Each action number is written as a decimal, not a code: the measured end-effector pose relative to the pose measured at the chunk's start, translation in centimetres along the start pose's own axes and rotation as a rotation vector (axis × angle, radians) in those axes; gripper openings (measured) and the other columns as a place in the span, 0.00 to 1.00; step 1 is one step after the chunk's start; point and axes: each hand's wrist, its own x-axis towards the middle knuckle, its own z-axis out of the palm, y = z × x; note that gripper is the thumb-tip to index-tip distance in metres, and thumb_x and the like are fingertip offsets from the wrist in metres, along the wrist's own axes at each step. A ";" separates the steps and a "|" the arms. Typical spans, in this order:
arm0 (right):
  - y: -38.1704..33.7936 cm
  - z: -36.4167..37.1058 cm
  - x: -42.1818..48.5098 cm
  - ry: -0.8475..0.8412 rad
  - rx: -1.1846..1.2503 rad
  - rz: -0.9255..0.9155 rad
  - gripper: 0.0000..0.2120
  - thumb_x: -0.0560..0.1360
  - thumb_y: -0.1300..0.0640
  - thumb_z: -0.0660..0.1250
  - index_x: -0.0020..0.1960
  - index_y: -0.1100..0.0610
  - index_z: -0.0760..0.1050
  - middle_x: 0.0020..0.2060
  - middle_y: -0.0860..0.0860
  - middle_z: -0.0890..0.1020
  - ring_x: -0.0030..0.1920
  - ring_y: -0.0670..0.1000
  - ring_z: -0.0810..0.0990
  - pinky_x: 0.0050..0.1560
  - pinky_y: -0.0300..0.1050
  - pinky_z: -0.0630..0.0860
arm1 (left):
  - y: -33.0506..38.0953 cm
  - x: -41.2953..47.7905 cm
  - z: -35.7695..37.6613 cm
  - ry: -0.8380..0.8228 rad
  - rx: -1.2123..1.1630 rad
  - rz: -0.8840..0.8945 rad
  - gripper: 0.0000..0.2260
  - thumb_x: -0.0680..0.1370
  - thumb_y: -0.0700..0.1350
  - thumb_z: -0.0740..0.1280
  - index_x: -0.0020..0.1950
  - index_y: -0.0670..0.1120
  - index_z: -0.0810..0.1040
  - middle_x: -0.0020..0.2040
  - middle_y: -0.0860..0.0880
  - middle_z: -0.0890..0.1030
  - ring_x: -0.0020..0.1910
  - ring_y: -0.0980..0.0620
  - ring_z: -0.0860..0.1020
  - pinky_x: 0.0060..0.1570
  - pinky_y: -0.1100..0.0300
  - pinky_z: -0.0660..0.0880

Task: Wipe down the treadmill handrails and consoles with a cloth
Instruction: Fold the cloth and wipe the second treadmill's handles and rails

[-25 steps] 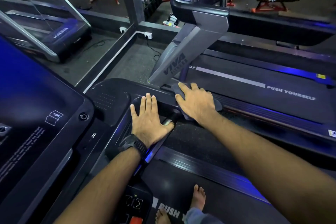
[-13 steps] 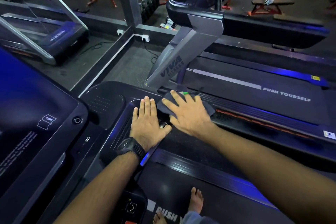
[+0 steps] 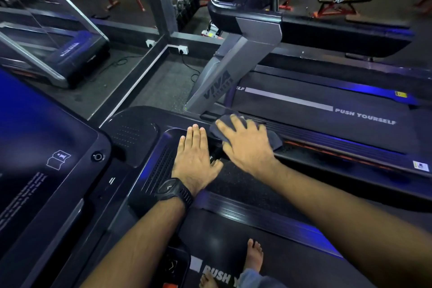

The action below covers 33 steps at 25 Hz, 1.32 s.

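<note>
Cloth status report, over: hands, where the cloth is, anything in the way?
Flat left hand on console. Flat right hand pressing cloth at console's right edge. Only left hand close beside cloth.

Two hands: the left hand (image 3: 195, 159) and the right hand (image 3: 245, 145). One dark cloth (image 3: 273, 139) and one black wristwatch (image 3: 174, 190). Two bare feet, the right foot (image 3: 254, 257) and the left foot (image 3: 207, 282). Three treadmills: the near treadmill (image 3: 222, 241), the right treadmill (image 3: 327, 124) and the far-left treadmill (image 3: 77, 54). One console screen (image 3: 35, 135). Two wall sockets: the left socket (image 3: 150, 43) and the right socket (image 3: 182, 50).
</note>
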 end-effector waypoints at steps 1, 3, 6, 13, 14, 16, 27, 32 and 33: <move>0.2 0.0 -1.0 0.033 -0.033 -0.119 0.29 0.79 0.42 0.57 0.78 0.43 0.58 0.75 0.53 0.67 0.66 0.62 0.73 0.57 0.62 0.73 | 0.0 0.1 -0.1 -0.002 0.002 0.000 0.41 0.78 0.61 0.55 0.80 0.38 0.41 0.81 0.39 0.43 0.80 0.43 0.42 0.78 0.46 0.45; 2.3 -0.4 0.3 -0.004 0.051 -0.051 0.28 0.79 0.41 0.55 0.78 0.42 0.57 0.74 0.51 0.68 0.65 0.60 0.74 0.57 0.60 0.74 | 0.0 0.3 -0.2 0.001 -0.003 0.008 0.42 0.78 0.62 0.56 0.80 0.38 0.41 0.81 0.39 0.43 0.80 0.43 0.42 0.78 0.46 0.45; 0.9 -0.8 1.0 -0.102 0.094 0.244 0.28 0.81 0.42 0.54 0.80 0.43 0.54 0.75 0.53 0.66 0.67 0.62 0.71 0.62 0.62 0.70 | 0.0 0.3 0.0 -0.006 0.012 0.026 0.42 0.78 0.62 0.56 0.80 0.38 0.42 0.81 0.38 0.44 0.80 0.43 0.42 0.78 0.46 0.45; 2.2 -1.6 0.6 -0.148 0.152 0.357 0.27 0.81 0.43 0.54 0.79 0.43 0.56 0.74 0.52 0.68 0.66 0.62 0.72 0.63 0.60 0.70 | 0.3 0.3 0.2 0.031 0.045 0.136 0.40 0.78 0.59 0.57 0.80 0.38 0.44 0.81 0.39 0.47 0.80 0.44 0.45 0.78 0.47 0.46; 1.0 -0.9 -0.2 -0.097 0.091 0.317 0.28 0.80 0.43 0.55 0.79 0.43 0.56 0.75 0.53 0.67 0.68 0.62 0.71 0.64 0.62 0.68 | 0.3 0.3 0.2 0.032 0.046 0.137 0.40 0.78 0.59 0.57 0.80 0.38 0.44 0.81 0.38 0.47 0.80 0.44 0.46 0.78 0.47 0.46; -0.5 -0.1 -3.3 0.019 -0.021 0.067 0.30 0.78 0.44 0.59 0.78 0.43 0.59 0.76 0.53 0.66 0.69 0.63 0.70 0.63 0.64 0.68 | 0.2 0.3 0.2 0.031 0.045 0.136 0.41 0.77 0.58 0.58 0.80 0.38 0.45 0.81 0.38 0.48 0.80 0.44 0.46 0.78 0.47 0.46; 4.1 -2.2 -0.8 -0.142 0.174 0.338 0.27 0.78 0.43 0.55 0.77 0.41 0.60 0.71 0.51 0.72 0.65 0.60 0.74 0.62 0.58 0.69 | 0.2 0.7 -0.1 0.040 0.057 0.174 0.40 0.79 0.59 0.57 0.80 0.38 0.43 0.81 0.39 0.47 0.80 0.44 0.45 0.78 0.47 0.45; 0.8 -0.1 -4.4 0.033 -0.066 0.166 0.30 0.78 0.35 0.52 0.78 0.43 0.60 0.71 0.55 0.72 0.65 0.62 0.73 0.59 0.61 0.70 | 0.2 1.1 0.2 0.054 0.055 0.211 0.40 0.78 0.58 0.59 0.80 0.37 0.44 0.81 0.38 0.48 0.80 0.43 0.46 0.78 0.48 0.46; 2.1 -0.1 -3.8 0.039 -0.042 0.151 0.28 0.79 0.35 0.52 0.78 0.42 0.60 0.70 0.54 0.72 0.64 0.61 0.74 0.59 0.60 0.71 | 0.2 1.2 0.3 0.060 0.053 0.222 0.40 0.78 0.58 0.59 0.80 0.37 0.45 0.81 0.38 0.49 0.80 0.43 0.46 0.78 0.48 0.46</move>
